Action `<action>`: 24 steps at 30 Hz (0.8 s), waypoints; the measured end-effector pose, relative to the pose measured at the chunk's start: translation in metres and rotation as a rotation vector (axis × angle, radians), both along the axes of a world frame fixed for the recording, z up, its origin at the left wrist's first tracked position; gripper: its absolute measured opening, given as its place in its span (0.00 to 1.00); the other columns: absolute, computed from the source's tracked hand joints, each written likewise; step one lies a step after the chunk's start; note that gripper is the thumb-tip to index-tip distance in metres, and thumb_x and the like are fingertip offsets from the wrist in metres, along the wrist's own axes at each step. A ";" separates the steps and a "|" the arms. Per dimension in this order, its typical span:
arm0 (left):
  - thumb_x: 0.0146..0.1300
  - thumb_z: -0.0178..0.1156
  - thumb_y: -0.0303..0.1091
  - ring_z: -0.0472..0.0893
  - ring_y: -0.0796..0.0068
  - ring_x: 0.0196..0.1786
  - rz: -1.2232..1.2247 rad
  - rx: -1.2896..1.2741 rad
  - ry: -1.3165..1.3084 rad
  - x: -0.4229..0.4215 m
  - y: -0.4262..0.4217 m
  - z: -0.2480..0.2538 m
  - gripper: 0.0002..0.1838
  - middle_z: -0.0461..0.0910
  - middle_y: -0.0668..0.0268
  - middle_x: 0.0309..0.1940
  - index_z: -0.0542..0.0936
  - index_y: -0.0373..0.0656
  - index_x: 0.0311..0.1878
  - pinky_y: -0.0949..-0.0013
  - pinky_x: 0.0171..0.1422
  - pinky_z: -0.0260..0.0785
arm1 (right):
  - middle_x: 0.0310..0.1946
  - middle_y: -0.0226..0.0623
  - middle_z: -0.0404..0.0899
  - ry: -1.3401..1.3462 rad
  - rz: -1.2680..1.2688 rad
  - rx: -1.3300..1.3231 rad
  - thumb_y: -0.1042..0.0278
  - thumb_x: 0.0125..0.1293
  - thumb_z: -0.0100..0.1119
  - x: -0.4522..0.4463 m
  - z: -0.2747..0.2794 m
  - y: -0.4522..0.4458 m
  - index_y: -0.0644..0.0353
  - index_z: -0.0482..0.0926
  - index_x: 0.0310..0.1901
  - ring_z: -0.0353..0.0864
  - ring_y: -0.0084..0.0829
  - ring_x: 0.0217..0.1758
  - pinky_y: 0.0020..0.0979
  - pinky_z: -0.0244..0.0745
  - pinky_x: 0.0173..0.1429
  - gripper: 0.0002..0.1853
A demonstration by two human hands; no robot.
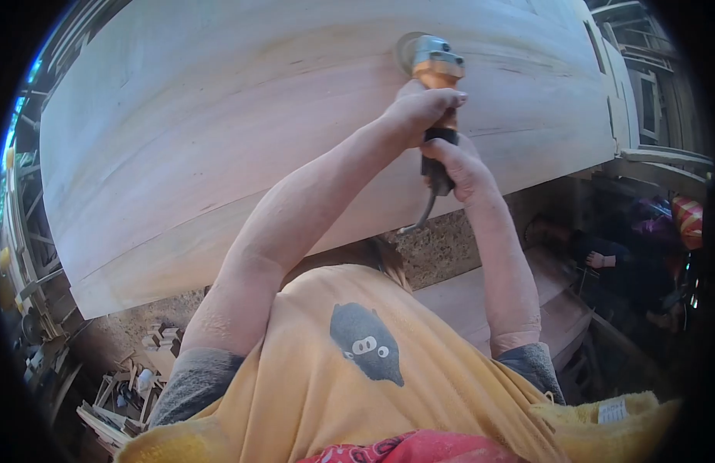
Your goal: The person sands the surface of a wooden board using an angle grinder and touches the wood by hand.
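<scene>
Both my hands are on an orange and black angle grinder [441, 77] over a large pale wooden panel [219, 147]. Wrapped round the tool's orange body, just behind its metal head, is my left hand [423, 112]. My right hand [459, 166] grips the black rear part, nearer my body. The round disc [408, 52] at the tool's head lies against the panel's upper part and looks blurred. A grey cord [428, 212] hangs from the rear end.
Wood offcuts [122, 393] lie in a pile at the lower left. Boards [554, 316] rest below the panel on the right. Another person [643, 255] is in the dark area at the right. Wooden frames [650, 100] stand at the upper right.
</scene>
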State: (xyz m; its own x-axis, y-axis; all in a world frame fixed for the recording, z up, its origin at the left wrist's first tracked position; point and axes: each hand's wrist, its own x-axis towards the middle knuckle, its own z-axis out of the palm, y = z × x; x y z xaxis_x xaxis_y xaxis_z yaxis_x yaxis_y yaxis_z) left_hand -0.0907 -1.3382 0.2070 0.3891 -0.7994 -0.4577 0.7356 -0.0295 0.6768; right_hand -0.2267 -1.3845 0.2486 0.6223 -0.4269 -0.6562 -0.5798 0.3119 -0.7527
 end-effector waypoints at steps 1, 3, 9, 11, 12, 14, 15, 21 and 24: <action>0.63 0.73 0.34 0.78 0.76 0.34 -0.017 -0.002 -0.007 -0.007 -0.019 0.001 0.14 0.78 0.68 0.34 0.79 0.41 0.45 0.66 0.38 0.73 | 0.34 0.30 0.79 -0.006 -0.024 -0.013 0.58 0.57 0.72 -0.008 -0.002 -0.015 0.59 0.79 0.52 0.81 0.25 0.31 0.30 0.81 0.34 0.23; 0.60 0.75 0.33 0.81 0.74 0.37 -0.047 0.008 -0.004 -0.019 -0.056 -0.004 0.16 0.81 0.64 0.37 0.80 0.39 0.47 0.65 0.40 0.76 | 0.36 0.29 0.79 -0.017 -0.068 -0.038 0.58 0.58 0.72 -0.024 -0.006 -0.041 0.59 0.79 0.53 0.81 0.25 0.32 0.30 0.81 0.34 0.24; 0.60 0.76 0.32 0.83 0.72 0.36 -0.049 0.005 0.073 -0.036 -0.086 -0.011 0.17 0.83 0.61 0.39 0.81 0.37 0.48 0.63 0.40 0.78 | 0.37 0.31 0.79 -0.029 -0.080 -0.043 0.58 0.56 0.73 -0.039 -0.008 -0.072 0.61 0.80 0.51 0.81 0.25 0.35 0.32 0.81 0.34 0.24; 0.61 0.74 0.31 0.81 0.73 0.34 -0.012 -0.006 0.075 -0.030 -0.075 -0.011 0.15 0.81 0.64 0.36 0.79 0.39 0.46 0.63 0.39 0.77 | 0.36 0.31 0.79 -0.013 -0.032 -0.019 0.57 0.56 0.73 -0.032 -0.004 -0.065 0.60 0.79 0.51 0.81 0.25 0.34 0.32 0.81 0.34 0.24; 0.63 0.73 0.31 0.79 0.74 0.32 0.008 -0.021 0.074 -0.023 -0.058 -0.006 0.13 0.79 0.66 0.33 0.78 0.40 0.45 0.64 0.38 0.76 | 0.36 0.31 0.79 -0.009 -0.003 -0.009 0.56 0.56 0.74 -0.024 -0.001 -0.056 0.60 0.80 0.51 0.81 0.25 0.34 0.32 0.80 0.34 0.25; 0.64 0.72 0.30 0.77 0.76 0.31 0.082 -0.034 0.076 -0.009 -0.025 0.002 0.12 0.77 0.69 0.31 0.77 0.42 0.44 0.64 0.37 0.75 | 0.35 0.30 0.78 0.002 0.083 0.011 0.56 0.56 0.73 -0.006 0.001 -0.039 0.60 0.79 0.51 0.81 0.24 0.33 0.31 0.80 0.33 0.25; 0.64 0.72 0.31 0.78 0.76 0.31 0.139 -0.031 0.079 0.001 -0.006 0.001 0.12 0.78 0.69 0.31 0.77 0.42 0.45 0.64 0.37 0.76 | 0.35 0.30 0.78 0.011 0.144 0.024 0.56 0.57 0.73 0.008 0.000 -0.027 0.60 0.78 0.52 0.80 0.24 0.32 0.31 0.81 0.32 0.25; 0.64 0.74 0.34 0.82 0.72 0.32 0.438 -0.087 0.068 0.068 0.154 -0.003 0.12 0.79 0.69 0.29 0.79 0.43 0.42 0.63 0.37 0.79 | 0.31 0.31 0.78 -0.027 0.528 0.034 0.56 0.57 0.72 0.105 -0.010 0.085 0.58 0.79 0.46 0.79 0.25 0.28 0.30 0.77 0.30 0.21; 0.63 0.76 0.35 0.83 0.72 0.33 0.595 -0.032 0.080 0.098 0.247 -0.007 0.14 0.81 0.69 0.29 0.80 0.43 0.44 0.62 0.39 0.80 | 0.27 0.31 0.79 -0.080 0.735 0.031 0.57 0.56 0.71 0.153 -0.017 0.155 0.58 0.81 0.40 0.79 0.25 0.26 0.30 0.74 0.30 0.16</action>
State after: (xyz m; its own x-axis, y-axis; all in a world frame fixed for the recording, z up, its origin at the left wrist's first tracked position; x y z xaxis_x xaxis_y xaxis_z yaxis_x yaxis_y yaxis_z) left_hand 0.0069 -1.0916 0.1996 0.7389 -0.4690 -0.4837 0.6687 0.4223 0.6120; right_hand -0.0740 -1.2293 0.2317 0.7873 0.1359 -0.6014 -0.5906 -0.1139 -0.7989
